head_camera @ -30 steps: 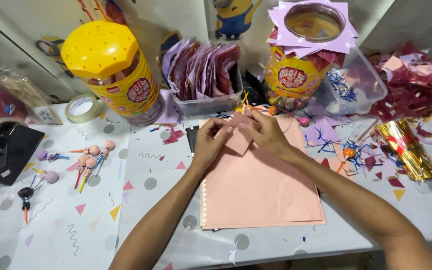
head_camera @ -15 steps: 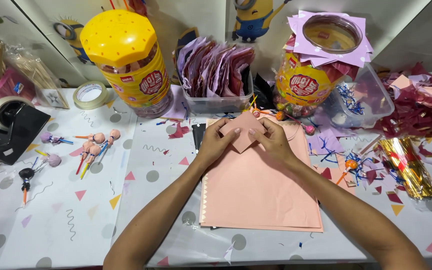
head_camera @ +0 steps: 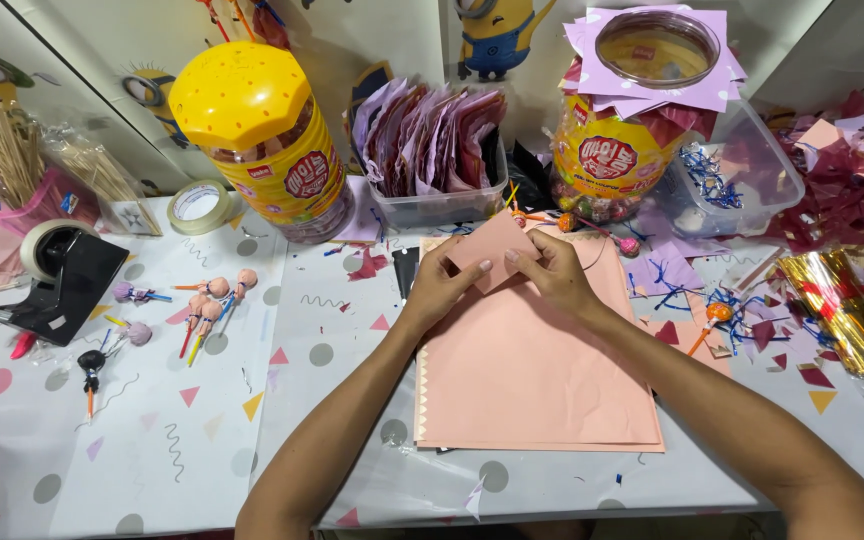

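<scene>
Both hands, left hand [head_camera: 439, 290] and right hand [head_camera: 555, 275], pinch a small pink paper square [head_camera: 492, 250] at upper centre of the frame, above the pink paper stack [head_camera: 532, 370] on the tabletop [head_camera: 202, 440]. The fingers are closed on its edges, apparently mid-fold. A neat crease next calls for aligned corners and firm pressing.

A small square of salmon-pink paper [head_camera: 492, 250], turned corner-up like a diamond, is pinched at its lower edges just above the far end of a flat stack of large salmon-pink paper sheets [head_camera: 537, 370] lying at 12 o'clock on the tabletop.
</scene>
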